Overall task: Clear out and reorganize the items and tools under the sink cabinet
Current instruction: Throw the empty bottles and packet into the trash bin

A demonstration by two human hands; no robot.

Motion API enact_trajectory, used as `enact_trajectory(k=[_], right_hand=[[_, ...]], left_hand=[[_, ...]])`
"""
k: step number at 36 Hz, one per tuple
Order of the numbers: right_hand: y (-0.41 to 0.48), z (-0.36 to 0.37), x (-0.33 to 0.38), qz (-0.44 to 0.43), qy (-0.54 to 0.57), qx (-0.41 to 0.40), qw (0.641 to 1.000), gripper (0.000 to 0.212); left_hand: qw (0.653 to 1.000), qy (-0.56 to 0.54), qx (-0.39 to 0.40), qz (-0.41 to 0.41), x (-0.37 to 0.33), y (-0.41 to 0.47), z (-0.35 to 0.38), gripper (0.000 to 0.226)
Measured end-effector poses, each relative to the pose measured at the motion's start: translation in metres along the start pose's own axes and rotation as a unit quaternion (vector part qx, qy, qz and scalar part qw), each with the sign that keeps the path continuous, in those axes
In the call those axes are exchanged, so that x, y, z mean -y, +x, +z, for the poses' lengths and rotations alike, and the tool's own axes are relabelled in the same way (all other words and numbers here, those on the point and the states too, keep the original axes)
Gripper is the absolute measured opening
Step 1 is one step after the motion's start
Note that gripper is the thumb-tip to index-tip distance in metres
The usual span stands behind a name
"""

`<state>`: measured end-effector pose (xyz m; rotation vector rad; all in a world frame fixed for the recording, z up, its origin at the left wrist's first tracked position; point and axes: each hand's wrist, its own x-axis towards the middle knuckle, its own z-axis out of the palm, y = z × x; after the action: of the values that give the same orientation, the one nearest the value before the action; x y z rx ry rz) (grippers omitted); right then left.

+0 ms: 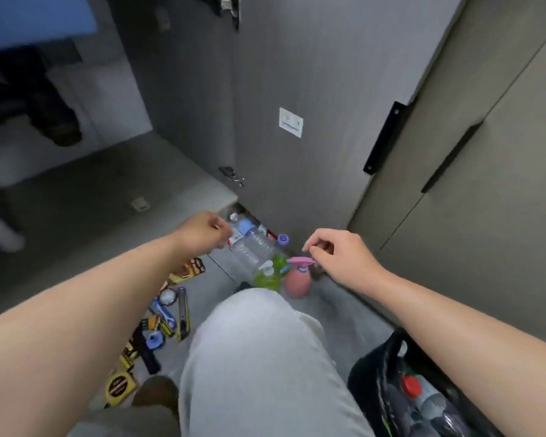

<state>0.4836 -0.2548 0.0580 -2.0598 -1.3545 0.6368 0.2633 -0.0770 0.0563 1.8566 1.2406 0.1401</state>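
Observation:
On the floor in front of the grey cabinet door stand a clear plastic water bottle, a green spray bottle and a pink spray bottle. My left hand hovers just left of the water bottle, fingers curled shut with nothing visibly in them. My right hand hangs just right of the pink bottle's nozzle, fingers loosely curled, holding nothing I can see. A row of small tools and yellow-black packages lies on the floor under my left forearm.
My knee in light grey trousers fills the middle foreground. A black plastic bag with a red-capped bottle sits at the lower right. Beige cabinet doors with black handles stand on the right. The open cabinet floor lies to the left.

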Motion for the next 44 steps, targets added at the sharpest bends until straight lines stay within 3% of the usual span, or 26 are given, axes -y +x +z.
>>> enact_trajectory(k=[3, 6, 9, 13, 15, 20, 24, 27, 32, 35, 39, 42, 44], right_hand=[[0.043, 0.035, 0.013, 0.009, -0.015, 0.074, 0.997, 0.021], [0.083, 0.073, 0.016, 0.028, -0.042, 0.130, 0.990, 0.017], [0.119, 0.112, 0.015, 0.047, -0.051, 0.184, 0.980, 0.016], [0.164, 0.163, 0.014, 0.074, -0.090, 0.303, 0.946, 0.015], [0.185, 0.186, 0.011, 0.092, -0.100, 0.331, 0.934, 0.028], [0.233, 0.237, -0.014, 0.116, -0.194, 0.287, 0.931, 0.060], [0.261, 0.258, -0.035, 0.132, -0.266, 0.254, 0.921, 0.070], [0.282, 0.265, -0.049, 0.174, -0.290, 0.223, 0.914, 0.076], [0.304, 0.280, -0.072, 0.247, -0.273, 0.183, 0.912, 0.069], [0.301, 0.294, -0.076, 0.248, -0.207, 0.190, 0.927, 0.057], [0.287, 0.310, -0.080, 0.295, -0.088, 0.169, 0.936, 0.067], [0.283, 0.309, -0.079, 0.336, 0.012, 0.181, 0.924, 0.075], [0.282, 0.301, -0.071, 0.363, 0.078, 0.206, 0.906, 0.067]], left_hand=[[0.992, -0.037, -0.063, -0.099, 0.072, 0.015, -0.006, 0.021], [0.984, -0.043, -0.067, -0.161, 0.125, 0.024, 0.003, 0.021], [0.980, -0.049, -0.038, -0.189, 0.166, 0.037, 0.022, 0.009], [0.982, -0.032, -0.003, -0.185, 0.202, 0.063, 0.040, 0.037], [0.987, 0.005, 0.011, -0.159, 0.215, 0.079, 0.045, 0.050], [0.986, 0.086, 0.055, -0.134, 0.242, 0.122, 0.052, 0.067], [0.985, 0.138, 0.039, -0.097, 0.258, 0.153, 0.062, 0.066], [0.996, 0.064, -0.013, -0.059, 0.257, 0.177, 0.075, 0.044], [0.980, -0.146, -0.032, -0.130, 0.234, 0.209, 0.104, 0.037], [0.961, -0.240, -0.015, -0.138, 0.218, 0.223, 0.119, 0.041], [0.927, -0.306, -0.032, -0.213, 0.213, 0.228, 0.127, 0.065], [0.923, -0.304, -0.027, -0.235, 0.214, 0.227, 0.125, 0.071], [0.914, -0.316, -0.018, -0.253, 0.212, 0.220, 0.118, 0.070]])
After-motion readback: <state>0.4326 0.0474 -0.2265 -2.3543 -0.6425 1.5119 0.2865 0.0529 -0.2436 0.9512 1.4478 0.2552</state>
